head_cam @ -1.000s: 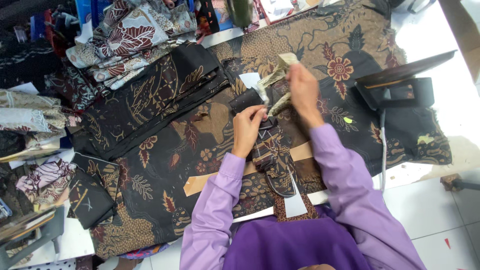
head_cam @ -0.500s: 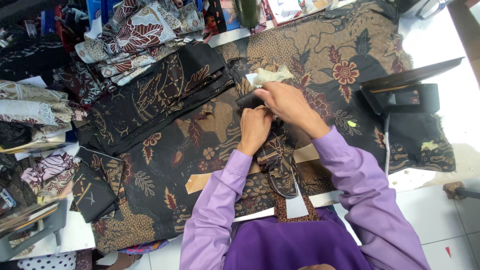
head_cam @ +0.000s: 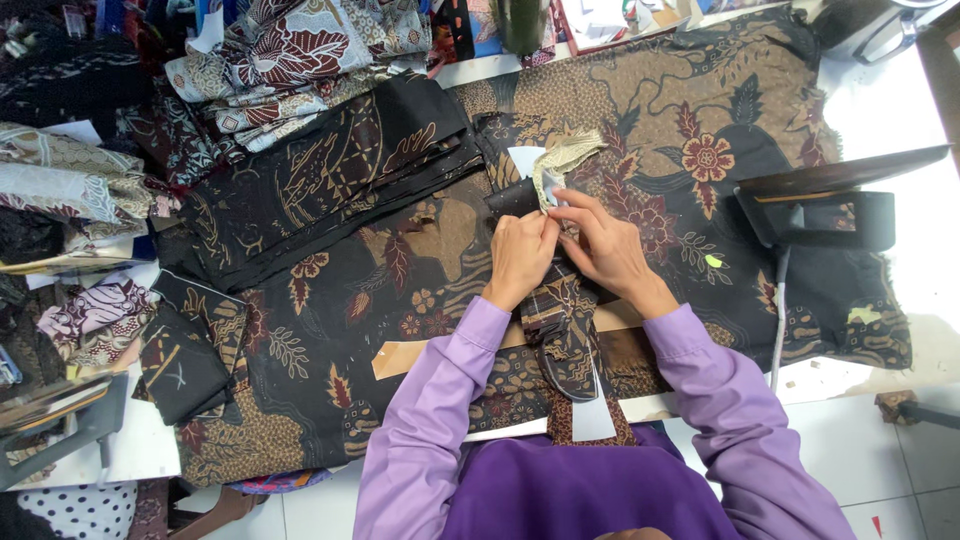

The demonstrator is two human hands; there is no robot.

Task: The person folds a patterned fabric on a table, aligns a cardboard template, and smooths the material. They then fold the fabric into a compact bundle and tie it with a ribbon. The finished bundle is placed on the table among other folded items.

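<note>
The olive patterned fabric strip (head_cam: 563, 160) stands up from between both hands at the middle of the worktop (head_cam: 900, 110), over a dark floral batik cloth (head_cam: 640, 110). The left hand (head_cam: 520, 258) and right hand (head_cam: 606, 245) meet, fingers pinching the strip's lower end against a narrow dark fabric piece (head_cam: 556, 320). The step looks like folding or aligning; it calls for a fine, steady pinch. The cloth looks thin, soft and limp.

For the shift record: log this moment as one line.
left hand: pressing dark fabric piece | right hand: pinching pale fabric strip | surface: patterned cloth | iron: parked right
</note>
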